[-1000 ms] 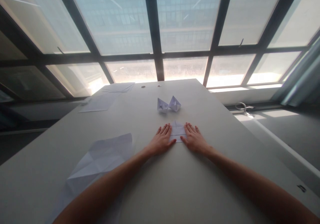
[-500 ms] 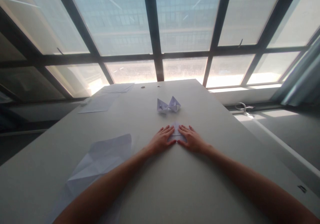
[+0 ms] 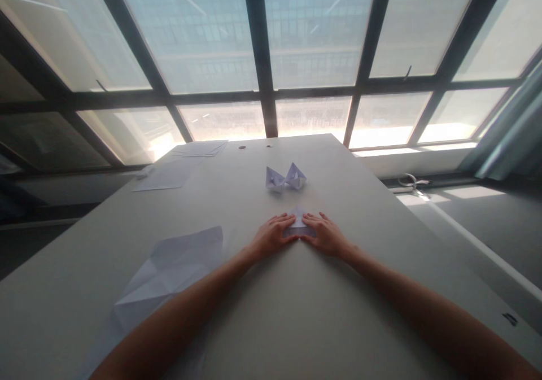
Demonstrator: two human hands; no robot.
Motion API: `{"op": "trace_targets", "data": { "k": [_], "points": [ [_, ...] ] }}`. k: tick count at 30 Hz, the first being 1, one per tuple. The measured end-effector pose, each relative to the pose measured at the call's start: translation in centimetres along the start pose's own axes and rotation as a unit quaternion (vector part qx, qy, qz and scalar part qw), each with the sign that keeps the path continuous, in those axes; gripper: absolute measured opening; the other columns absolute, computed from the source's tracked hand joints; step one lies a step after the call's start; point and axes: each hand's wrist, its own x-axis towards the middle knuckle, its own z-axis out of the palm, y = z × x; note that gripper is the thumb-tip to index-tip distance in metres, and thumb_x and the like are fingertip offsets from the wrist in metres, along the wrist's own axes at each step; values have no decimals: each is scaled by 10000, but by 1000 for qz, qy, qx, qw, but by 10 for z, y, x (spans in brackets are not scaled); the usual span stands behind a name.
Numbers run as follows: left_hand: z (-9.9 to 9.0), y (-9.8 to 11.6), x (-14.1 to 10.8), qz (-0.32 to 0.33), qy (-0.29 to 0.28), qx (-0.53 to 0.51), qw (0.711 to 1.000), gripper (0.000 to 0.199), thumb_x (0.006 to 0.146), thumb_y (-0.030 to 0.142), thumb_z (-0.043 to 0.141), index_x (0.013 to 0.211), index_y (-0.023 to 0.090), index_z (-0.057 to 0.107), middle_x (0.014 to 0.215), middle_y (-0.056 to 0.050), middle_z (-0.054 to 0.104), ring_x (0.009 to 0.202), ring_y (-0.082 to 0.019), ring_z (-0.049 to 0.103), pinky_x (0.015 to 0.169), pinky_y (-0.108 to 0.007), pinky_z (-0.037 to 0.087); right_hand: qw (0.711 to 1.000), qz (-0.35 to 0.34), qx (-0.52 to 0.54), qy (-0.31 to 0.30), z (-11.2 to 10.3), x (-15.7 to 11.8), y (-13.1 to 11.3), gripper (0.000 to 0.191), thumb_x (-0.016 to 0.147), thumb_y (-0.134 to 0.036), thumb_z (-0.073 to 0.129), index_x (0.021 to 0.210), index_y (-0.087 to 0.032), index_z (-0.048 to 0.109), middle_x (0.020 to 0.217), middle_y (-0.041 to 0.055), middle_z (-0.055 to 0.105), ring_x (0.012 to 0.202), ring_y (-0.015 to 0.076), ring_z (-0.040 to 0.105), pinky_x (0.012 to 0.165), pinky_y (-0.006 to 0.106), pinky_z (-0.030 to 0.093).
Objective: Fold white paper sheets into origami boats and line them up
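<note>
A small piece of white folded paper (image 3: 298,222) lies on the table between my two hands, with a pointed top and a darker strip along its lower edge. My left hand (image 3: 273,235) grips its left side, fingers together on top and thumb at the bottom edge. On the right side, my right hand (image 3: 325,235) mirrors this, its thumb tip close to the other thumb. The paper's outer corners are hidden under the fingers. Just beyond stand two folded paper shapes with pointed tips, a left one (image 3: 275,180) and a right one (image 3: 295,177), close together.
A large creased paper sheet (image 3: 182,256) lies left of my left forearm, which covers part of it. Flat sheets (image 3: 163,178) rest at the far left of the white table (image 3: 339,323). Windows stand behind the table, and a curtain (image 3: 514,126) hangs at the right.
Both thumbs have shifted slightly upward, and the strip at the folded paper's lower edge looks wider and darker. The standing paper shapes have stayed put.
</note>
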Motion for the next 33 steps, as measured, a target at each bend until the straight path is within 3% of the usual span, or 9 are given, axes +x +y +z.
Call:
{"op": "trace_targets", "data": {
  "k": [6, 9, 13, 17, 21, 25, 29, 33],
  "points": [
    [-1, 0, -1, -12, 41, -37, 998, 324, 895, 352, 605, 1213, 340, 666, 1285, 22, 646, 1247, -226, 559, 1041, -331, 422, 999, 16, -23, 24, -4, 0, -3, 290, 928, -238, 536, 1184, -259, 670, 1286, 50, 646, 1205, 172, 580, 1171, 383, 209],
    [-1, -3, -1, -27, 72, -67, 995, 245, 890, 358, 614, 1109, 342, 723, 1192, 19, 698, 1117, -246, 645, 966, -331, 460, 999, 23, -30, 37, -5, 0, -2, 264, 937, -203, 507, 1096, -282, 702, 1177, 17, 705, 1087, 162, 645, 1162, 373, 217],
    [-2, -8, 1, -80, 121, -152, 978, 255, 863, 448, 633, 962, 266, 782, 937, -11, 764, 888, -253, 709, 813, -311, 500, 995, 42, -25, 86, -6, 1, 4, 240, 957, -229, 489, 940, -253, 727, 926, 15, 755, 869, 164, 686, 1103, 356, 300],
    [-5, -10, 5, -111, 172, -273, 940, 336, 807, 482, 680, 858, 165, 778, 826, -43, 751, 775, -224, 692, 723, -294, 523, 979, 80, 43, 185, -7, 3, 13, 213, 932, -338, 545, 909, -225, 724, 933, 58, 746, 916, 209, 671, 967, 344, 424],
    [-9, -10, 7, -149, 183, -382, 893, 429, 771, 496, 716, 974, 120, 748, 798, -59, 719, 650, -174, 649, 591, -281, 558, 940, 123, 177, 266, -7, 7, 20, 245, 873, -408, 593, 929, -207, 722, 935, 75, 741, 879, 234, 675, 857, 353, 499],
    [-13, -9, 6, -143, 182, -445, 865, 520, 811, 470, 690, 1199, 125, 652, 729, -12, 636, 573, -115, 592, 519, -247, 566, 890, 141, 314, 300, -6, 11, 25, 279, 800, -440, 650, 855, -176, 723, 816, 67, 733, 740, 215, 671, 693, 316, 532],
    [-12, -9, 5, -101, 167, -451, 871, 617, 778, 464, 730, 1291, 158, 573, 871, -21, 623, 654, -114, 611, 592, -261, 596, 857, 195, 387, 279, -4, 13, 28, 348, 736, -501, 693, 801, -160, 715, 646, 37, 671, 483, 147, 545, 410, 242, 401],
    [-7, -11, 6, -68, 158, -428, 887, 809, 649, 443, 835, 1341, 188, 503, 1091, -67, 605, 824, -158, 639, 726, -288, 589, 823, 249, 439, 259, -4, 14, 29, 408, 685, -545, 725, 821, -161, 711, 597, 10, 628, 448, 120, 493, 369, 218, 360]
  ]
}}
